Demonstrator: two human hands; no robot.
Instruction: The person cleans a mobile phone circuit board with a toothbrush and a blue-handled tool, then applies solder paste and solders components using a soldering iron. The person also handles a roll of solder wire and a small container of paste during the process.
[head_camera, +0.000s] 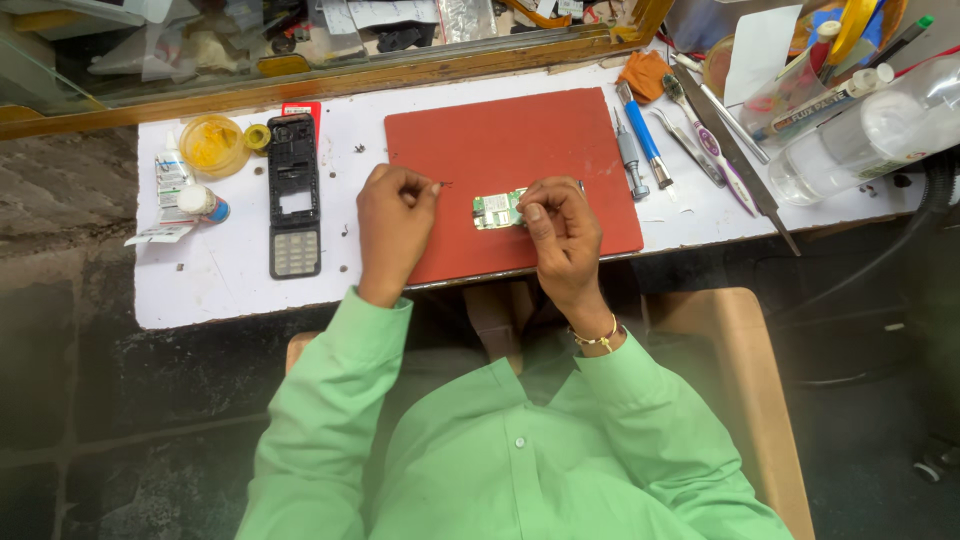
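Note:
A small green circuit board (495, 209) lies on a red work mat (500, 140). My right hand (562, 232), with a gold bracelet on the wrist, pinches the board's right edge; a thin dark tip pokes out behind its fingers. My left hand (393, 222) rests on the mat's left edge, just left of the board, with fingertips pinched on a tiny thin metal piece (442, 185). A black phone housing (294, 195) with a grey keypad lies on the white tabletop to the left of my left hand.
A yellow dish (212, 143), a small tape roll (257, 136) and a small bottle (203, 203) sit at the left. Right of the mat lie a blue screwdriver (643, 135), tweezers (690, 147), a brush (712, 145), a metal ruler (737, 150) and a clear bottle (880, 125). A wooden ledge (330, 80) runs along the back.

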